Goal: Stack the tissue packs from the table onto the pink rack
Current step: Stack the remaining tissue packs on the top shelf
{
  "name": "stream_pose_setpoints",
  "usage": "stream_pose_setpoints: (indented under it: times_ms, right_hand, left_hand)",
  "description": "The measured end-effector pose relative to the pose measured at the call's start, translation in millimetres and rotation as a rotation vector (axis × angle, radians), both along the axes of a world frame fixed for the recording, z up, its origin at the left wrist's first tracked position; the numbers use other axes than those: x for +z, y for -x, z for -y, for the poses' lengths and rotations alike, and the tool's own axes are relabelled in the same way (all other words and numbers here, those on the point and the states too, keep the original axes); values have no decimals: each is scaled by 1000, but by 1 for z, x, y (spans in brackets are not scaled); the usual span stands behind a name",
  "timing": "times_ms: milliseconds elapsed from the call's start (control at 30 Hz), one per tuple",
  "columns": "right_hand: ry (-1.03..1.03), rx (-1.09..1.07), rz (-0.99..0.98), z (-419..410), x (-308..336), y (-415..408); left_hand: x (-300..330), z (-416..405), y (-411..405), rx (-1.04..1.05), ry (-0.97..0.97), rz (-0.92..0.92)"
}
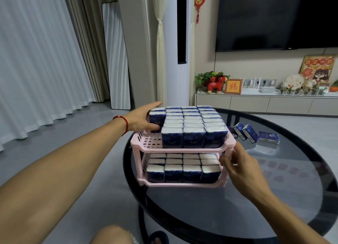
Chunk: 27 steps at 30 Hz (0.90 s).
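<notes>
a living room with grey floor, white curtains and a big dark tv on the wall holds a round counter (274, 198) of dark, shiny glass with a black rim.

on the counter stands the pink rack (144, 146). it is plastic, with two flat shelves, thin legs and a floor full of small square holes. the top shelf is almost full of tissue packs (193, 122), standing up in neat rows. the front left corner of that shelf is bare, and the pink grid shows there. the bottom shelf is packed with more rows of lower packs (182, 170). each pack is a small soft block in dark blue wrap with a white top.

the left hand (140, 119) reaches to the far left side of the top shelf. its fingers and thumb wrap around one held pack (157, 118) that stands on the left edge of the shelf, touching its row. a red string bracelet (123, 122) sits on that wrist.

the right hand (237, 168) is at the right front leg of the rack. its fingers are loosely bent and close to the leg, but one cannot tell if they touch it.

behind the rack on the right, a few loose packs (256, 133) lie on the glass, some leaning, one lying flat.
</notes>
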State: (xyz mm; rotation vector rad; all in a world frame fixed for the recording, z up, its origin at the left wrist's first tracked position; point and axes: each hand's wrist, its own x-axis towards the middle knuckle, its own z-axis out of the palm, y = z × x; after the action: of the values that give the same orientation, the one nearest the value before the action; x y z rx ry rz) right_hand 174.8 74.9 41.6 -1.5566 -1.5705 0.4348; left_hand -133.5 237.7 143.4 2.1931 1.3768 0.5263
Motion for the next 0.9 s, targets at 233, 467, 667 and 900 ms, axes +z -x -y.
stream_pose_setpoints:
  times_ms: [233,467,667,900]
  right_hand:
    - [12,64,-47,1,1,-8]
    - [157,-120,-14,-23,-26,-63]
    - [299,-72,288,-70,-59,-95]
    - [316,13,574,-166,-73,-105]
  left_hand:
    - [8,20,6,123,-64,53]
    - [-2,150,-51,213,-1087,293]
    - [-126,203,-183,-492,-507,150]
    - [-192,156,-230,-438,-391,-69]
